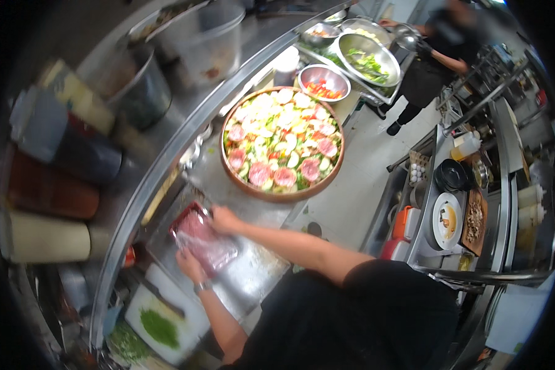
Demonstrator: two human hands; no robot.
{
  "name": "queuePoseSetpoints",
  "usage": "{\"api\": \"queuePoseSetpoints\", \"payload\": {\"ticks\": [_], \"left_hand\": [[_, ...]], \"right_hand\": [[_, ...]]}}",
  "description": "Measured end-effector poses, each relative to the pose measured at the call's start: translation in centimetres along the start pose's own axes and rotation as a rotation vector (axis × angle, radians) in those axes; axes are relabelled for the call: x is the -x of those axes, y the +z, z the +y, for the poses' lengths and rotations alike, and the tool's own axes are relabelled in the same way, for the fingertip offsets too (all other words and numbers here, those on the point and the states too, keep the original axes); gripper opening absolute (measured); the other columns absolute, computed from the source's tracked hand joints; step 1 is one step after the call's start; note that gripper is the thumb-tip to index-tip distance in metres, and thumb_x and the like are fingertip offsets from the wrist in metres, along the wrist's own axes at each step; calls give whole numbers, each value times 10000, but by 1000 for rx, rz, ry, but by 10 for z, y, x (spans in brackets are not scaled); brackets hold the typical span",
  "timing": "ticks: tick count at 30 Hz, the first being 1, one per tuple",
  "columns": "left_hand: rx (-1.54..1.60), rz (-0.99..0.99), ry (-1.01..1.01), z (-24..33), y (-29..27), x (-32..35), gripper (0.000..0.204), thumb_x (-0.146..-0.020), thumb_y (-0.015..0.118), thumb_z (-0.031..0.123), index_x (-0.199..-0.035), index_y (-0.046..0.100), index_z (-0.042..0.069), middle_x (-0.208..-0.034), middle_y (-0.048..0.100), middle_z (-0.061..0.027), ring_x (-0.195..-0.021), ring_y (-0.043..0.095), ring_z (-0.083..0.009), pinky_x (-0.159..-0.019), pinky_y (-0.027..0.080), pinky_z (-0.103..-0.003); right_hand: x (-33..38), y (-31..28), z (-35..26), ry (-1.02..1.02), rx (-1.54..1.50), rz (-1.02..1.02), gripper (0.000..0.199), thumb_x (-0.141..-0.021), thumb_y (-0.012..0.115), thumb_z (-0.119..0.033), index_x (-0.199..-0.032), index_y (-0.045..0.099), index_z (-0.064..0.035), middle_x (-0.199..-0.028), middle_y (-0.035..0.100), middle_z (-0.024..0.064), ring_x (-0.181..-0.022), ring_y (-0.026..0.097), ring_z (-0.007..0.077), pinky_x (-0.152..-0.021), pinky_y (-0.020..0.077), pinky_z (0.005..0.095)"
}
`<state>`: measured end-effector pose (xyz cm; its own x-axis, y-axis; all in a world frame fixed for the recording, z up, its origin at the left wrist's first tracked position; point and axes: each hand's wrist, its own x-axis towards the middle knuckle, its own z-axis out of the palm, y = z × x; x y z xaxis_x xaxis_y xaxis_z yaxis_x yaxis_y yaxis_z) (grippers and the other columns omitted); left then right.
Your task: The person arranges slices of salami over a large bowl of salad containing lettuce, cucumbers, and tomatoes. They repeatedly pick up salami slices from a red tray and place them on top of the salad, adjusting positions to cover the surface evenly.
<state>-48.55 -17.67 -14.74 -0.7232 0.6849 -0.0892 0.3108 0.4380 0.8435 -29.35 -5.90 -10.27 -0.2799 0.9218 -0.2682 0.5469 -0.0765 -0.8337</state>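
Pink sliced meat in a clear plastic pack [205, 239] lies on the steel counter in front of me, its edge dark red. My left hand [191, 265], with a watch at the wrist, grips the pack's near left edge. Closed at the far right corner of the pack is my right hand [226, 220]. Beyond both hands stands a large round wooden bowl [262, 196] of salad, with folded pink meat slices, pale round slices and chopped greens on top.
Left of me, a white cutting board [194, 333] bears chopped green herbs and a knife [160, 297]. A metal bowl of red pieces [324, 82] and a bowl of leaves [369, 58] stand beyond the salad. Another person [441, 61] works at the back right. A steel shelf edge [166, 148] runs along the left.
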Motion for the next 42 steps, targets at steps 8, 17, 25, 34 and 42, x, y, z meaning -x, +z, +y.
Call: {"api": "queuePoseSetpoints", "payload": {"ticks": [8, 17, 25, 34, 42], "left_hand": [[-301, 367, 135, 44, -15, 11, 591, -1034, 600, 412, -1442, 513, -8, -1280, 589, -257, -1176, 571, -358, -980, 483, -476], [181, 98, 399, 165, 79, 111, 432, -1078, 546, 241, -1440, 488, 10, -1166, 598, -135, -1018, 597, -233, -879, 505, -367], [265, 104, 31, 209, 203, 270, 455, -1090, 487, 316, -1429, 459, 13, -1160, 564, -75, -890, 544, -162, -794, 472, -326], [794, 40, -662, 253, 260, 321, 843, -997, 496, 677, -1603, 199, 172, -1522, 379, -234, -1122, 612, -439, -899, 534, -569], [930, 27, -629, 260, 295, 336, 948, -952, 547, 718, -1620, 170, 160, -1570, 332, -263, -1006, 696, -445, -807, 626, -496]], "right_hand": [[159, -252, 30, -614, -141, 64, 260, -889, 783, -130, -1140, 734, -84, -1065, 754, 89, -947, 720, 177, -851, 574, 359], [-54, -513, 257, -64, 314, 568, 759, -774, 869, -257, -1457, 541, -218, -1266, 641, 256, -1168, 611, 401, -1052, 494, 470], [-66, -569, 233, -494, 68, 616, 363, -709, 918, -232, -919, 671, -70, -1202, 629, 223, -1116, 636, 393, -991, 525, 464], [-153, -732, 165, -511, 282, 807, 524, -745, 894, -463, -934, 661, -33, -927, 607, 191, -895, 612, 336, -787, 495, 439], [-260, -778, 181, -54, 605, 581, 809, -741, 772, -703, -1312, 689, -136, -1337, 659, 221, -1282, 576, 427, -1065, 437, 565]]}}
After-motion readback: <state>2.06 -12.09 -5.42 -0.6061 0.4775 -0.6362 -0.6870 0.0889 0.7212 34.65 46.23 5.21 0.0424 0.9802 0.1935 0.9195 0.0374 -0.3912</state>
